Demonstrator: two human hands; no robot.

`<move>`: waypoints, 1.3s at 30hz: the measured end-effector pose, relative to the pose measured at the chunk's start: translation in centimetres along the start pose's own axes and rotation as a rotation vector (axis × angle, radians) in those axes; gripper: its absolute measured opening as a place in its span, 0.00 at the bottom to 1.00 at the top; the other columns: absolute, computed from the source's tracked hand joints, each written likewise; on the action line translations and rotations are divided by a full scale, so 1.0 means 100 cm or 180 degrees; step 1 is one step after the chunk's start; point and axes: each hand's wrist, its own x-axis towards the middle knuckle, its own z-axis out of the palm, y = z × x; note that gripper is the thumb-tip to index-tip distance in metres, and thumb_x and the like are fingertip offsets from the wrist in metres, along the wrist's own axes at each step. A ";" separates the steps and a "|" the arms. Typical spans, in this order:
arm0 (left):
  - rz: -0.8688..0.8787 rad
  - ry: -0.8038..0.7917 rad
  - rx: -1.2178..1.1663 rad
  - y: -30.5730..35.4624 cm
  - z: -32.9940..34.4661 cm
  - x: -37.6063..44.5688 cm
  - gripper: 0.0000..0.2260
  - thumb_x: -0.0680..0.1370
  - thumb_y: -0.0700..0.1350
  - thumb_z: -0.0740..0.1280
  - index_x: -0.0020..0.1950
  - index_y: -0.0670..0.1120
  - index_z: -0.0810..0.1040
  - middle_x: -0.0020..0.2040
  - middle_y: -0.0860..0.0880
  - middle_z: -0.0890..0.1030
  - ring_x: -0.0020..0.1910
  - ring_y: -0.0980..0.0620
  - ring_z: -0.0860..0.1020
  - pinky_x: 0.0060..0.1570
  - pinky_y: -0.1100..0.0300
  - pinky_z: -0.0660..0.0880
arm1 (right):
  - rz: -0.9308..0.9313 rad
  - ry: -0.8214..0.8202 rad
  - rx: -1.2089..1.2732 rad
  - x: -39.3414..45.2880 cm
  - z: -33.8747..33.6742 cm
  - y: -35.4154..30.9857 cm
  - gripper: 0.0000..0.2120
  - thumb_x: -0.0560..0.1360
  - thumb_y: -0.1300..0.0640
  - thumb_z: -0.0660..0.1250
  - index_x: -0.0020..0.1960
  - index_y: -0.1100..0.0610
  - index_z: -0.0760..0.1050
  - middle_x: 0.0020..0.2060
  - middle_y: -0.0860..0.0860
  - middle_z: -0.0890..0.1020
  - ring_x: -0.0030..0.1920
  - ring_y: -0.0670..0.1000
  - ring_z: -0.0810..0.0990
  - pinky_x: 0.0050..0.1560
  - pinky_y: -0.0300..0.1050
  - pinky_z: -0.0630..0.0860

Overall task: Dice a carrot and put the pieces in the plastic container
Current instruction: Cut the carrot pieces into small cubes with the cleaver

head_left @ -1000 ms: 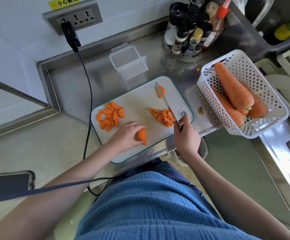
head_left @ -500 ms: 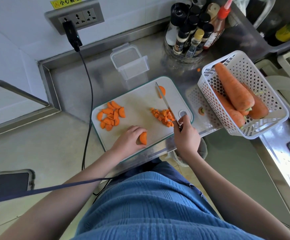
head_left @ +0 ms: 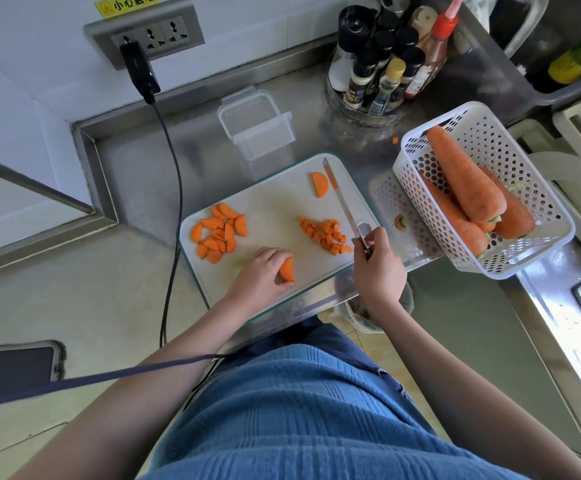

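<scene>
A yellow label (head_left: 127, 4) reads 小心触电. On the cutting board (head_left: 282, 202) at the bench's near edge, the left hand (head_left: 264, 273) pinches a carrot slice (head_left: 287, 269); the right hand (head_left: 379, 271) grips the knife (head_left: 342, 202). The plastic container (head_left: 256, 124) stands behind the board.

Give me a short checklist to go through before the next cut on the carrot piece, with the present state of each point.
1. Left hand holds the carrot piece on the board: ok.
2. Right hand grips the knife: ok.
3. Blade is away from the left fingers: ok, it lies at the board's right side.
4. Flat side of the piece is down on the board: cannot tell, the hand covers it.
5. Free board surface beside the piece: ok; the slices and the dice lie apart from it.
6. Container is open, behind the board: ok, no pieces in it yet.
</scene>
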 end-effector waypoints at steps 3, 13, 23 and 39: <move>-0.0015 -0.0018 -0.0036 0.002 -0.006 0.013 0.25 0.68 0.43 0.76 0.62 0.39 0.74 0.58 0.42 0.77 0.60 0.42 0.72 0.60 0.48 0.71 | -0.0003 0.0042 0.0037 0.002 -0.001 0.002 0.10 0.81 0.50 0.59 0.49 0.56 0.64 0.36 0.48 0.76 0.33 0.56 0.74 0.33 0.46 0.69; 0.0292 0.0025 0.0494 0.016 -0.035 0.097 0.26 0.77 0.49 0.63 0.72 0.39 0.64 0.70 0.42 0.68 0.69 0.44 0.65 0.65 0.47 0.67 | 0.0208 0.0117 0.0156 0.008 -0.004 0.008 0.09 0.80 0.50 0.59 0.47 0.54 0.63 0.34 0.50 0.78 0.31 0.56 0.74 0.31 0.44 0.66; 0.0327 -0.0437 0.0879 0.020 -0.014 0.183 0.16 0.76 0.39 0.65 0.64 0.42 0.75 0.65 0.42 0.75 0.65 0.45 0.71 0.66 0.55 0.66 | 0.0319 0.0180 0.0161 0.009 -0.016 0.023 0.09 0.80 0.50 0.59 0.46 0.54 0.63 0.33 0.50 0.79 0.31 0.57 0.76 0.31 0.45 0.69; -0.1846 0.1113 -0.1169 -0.002 -0.019 0.024 0.06 0.72 0.41 0.73 0.46 0.41 0.84 0.43 0.48 0.83 0.41 0.55 0.77 0.38 0.72 0.68 | -0.0038 -0.0094 0.0313 0.009 -0.010 -0.001 0.10 0.80 0.49 0.59 0.49 0.55 0.65 0.36 0.52 0.79 0.35 0.59 0.76 0.35 0.48 0.70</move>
